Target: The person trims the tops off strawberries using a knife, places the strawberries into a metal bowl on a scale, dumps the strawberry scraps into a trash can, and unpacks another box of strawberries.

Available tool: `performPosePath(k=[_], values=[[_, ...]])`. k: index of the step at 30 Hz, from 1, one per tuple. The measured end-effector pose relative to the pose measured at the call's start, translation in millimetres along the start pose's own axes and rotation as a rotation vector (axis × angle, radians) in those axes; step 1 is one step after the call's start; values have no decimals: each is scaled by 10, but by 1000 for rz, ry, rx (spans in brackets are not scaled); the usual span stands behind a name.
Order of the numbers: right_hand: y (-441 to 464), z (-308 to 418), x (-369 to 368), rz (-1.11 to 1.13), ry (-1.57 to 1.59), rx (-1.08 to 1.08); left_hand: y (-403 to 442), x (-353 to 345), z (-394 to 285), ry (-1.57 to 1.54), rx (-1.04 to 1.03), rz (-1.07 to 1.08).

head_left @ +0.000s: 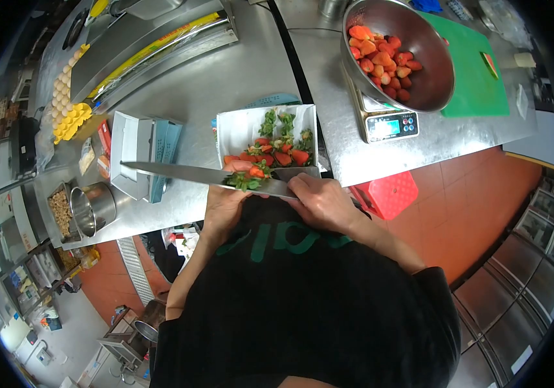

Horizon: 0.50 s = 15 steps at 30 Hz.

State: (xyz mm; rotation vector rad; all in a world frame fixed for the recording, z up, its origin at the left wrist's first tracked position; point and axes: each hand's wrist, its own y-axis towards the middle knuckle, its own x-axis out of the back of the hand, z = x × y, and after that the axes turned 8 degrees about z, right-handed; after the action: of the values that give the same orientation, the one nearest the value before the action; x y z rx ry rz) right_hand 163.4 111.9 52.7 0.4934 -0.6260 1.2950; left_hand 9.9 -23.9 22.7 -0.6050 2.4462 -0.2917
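Observation:
My right hand [322, 199] grips a large kitchen knife, its long blade [186, 172] pointing left across the front of my body. My left hand [222, 208] is closed round a strawberry [257, 172] with green leaves, right at the blade; the blade partly hides its fingers. Just beyond both hands stands a white box [235, 128] holding red strawberries [282, 158] along its near side and several leafy green tops [284, 123] farther back. Whether the blade is cutting into the held strawberry I cannot tell.
At the right, a metal bowl [437, 71] of hulled strawberries rests on a digital scale [390, 127], with a green cutting board [477, 90] beside it. White box [131, 155], metal pot [101, 205] and cling-film dispenser [160, 55] stand left. A red stool [390, 194] is below the counter.

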Motion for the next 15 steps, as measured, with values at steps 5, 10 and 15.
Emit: performPosePath(k=[5,10,15], values=[[16,-21,-36,28,-176,5,-53,9,-24,-67,86,4],[-1,-43,-74,38,-228,3,-88,76,87,-67,36,-70],[-42,-366,-178,105,-81,-244,-141,-129,-357,25,47,22]])
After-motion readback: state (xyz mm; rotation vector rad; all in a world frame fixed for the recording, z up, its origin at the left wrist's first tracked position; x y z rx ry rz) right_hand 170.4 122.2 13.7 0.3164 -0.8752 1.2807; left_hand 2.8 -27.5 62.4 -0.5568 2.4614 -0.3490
